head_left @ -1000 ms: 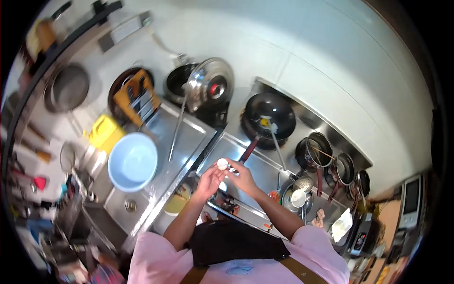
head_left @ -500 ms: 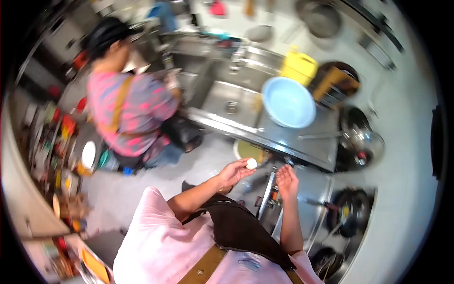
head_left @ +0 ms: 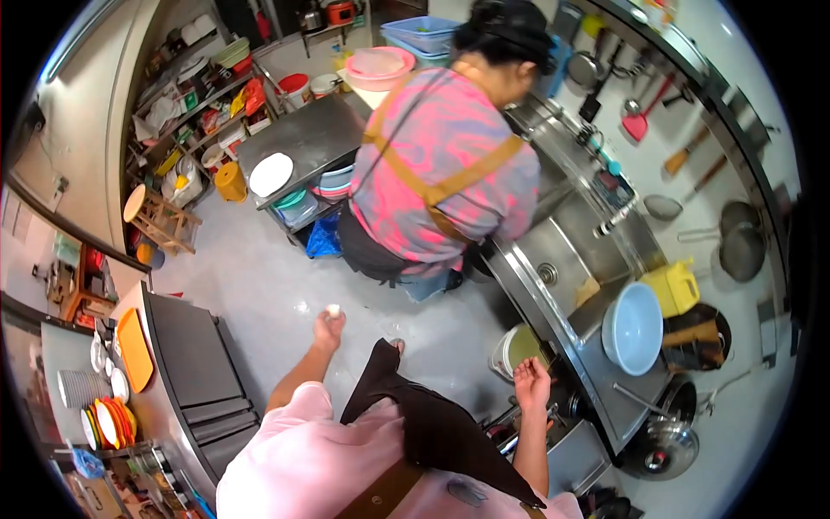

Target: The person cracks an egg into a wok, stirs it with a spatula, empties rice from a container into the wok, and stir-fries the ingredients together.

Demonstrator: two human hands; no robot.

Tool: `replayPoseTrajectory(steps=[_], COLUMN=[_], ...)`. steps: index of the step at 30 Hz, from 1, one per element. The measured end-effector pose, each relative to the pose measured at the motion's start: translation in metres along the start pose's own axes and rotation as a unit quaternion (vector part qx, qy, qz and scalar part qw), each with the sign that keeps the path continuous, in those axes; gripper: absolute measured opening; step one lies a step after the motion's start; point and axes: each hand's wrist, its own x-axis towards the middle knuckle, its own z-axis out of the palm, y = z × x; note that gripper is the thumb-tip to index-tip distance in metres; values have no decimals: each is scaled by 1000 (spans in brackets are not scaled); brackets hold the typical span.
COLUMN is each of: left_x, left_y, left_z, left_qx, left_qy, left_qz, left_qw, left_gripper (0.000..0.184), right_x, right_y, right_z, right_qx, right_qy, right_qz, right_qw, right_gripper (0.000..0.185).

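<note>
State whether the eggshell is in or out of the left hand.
In: the white eggshell shows in the grip of the left hand; whole or cracked, too small to tell.

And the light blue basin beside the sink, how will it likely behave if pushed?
The basin is probably light for its size, looking like plastic. It may slide on the smooth metal counter; its wide shape makes tipping unlikely.

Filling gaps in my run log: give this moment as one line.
left hand: holds small white item | right hand: half-open, apparently empty | co-worker: beside sink
</note>
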Motion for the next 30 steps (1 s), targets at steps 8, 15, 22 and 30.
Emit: replayPoseTrajectory(steps=[8,15,22,30], left_x=[136,214,100,26], left_y=[134,76,-68,-219], left_z=[137,41,20,228], left_qx=[159,327,821,817], left_qy=[56,211,-179,-345], left_qz=[60,243,66,-28], left_qw=[984,889,538,462], left_gripper=[64,39,31,40], right_x=[25,62,133,326], right_y=[18,-8,-73,-262], right_z=[76,75,105,166], right_qx=[-79,-71,-38,-285], right_qy=[9,-12,64,37], right_qz=[-9,-29,-117,-365], right_qw=[997,997,990,886], right_gripper=[11,18,24,22])
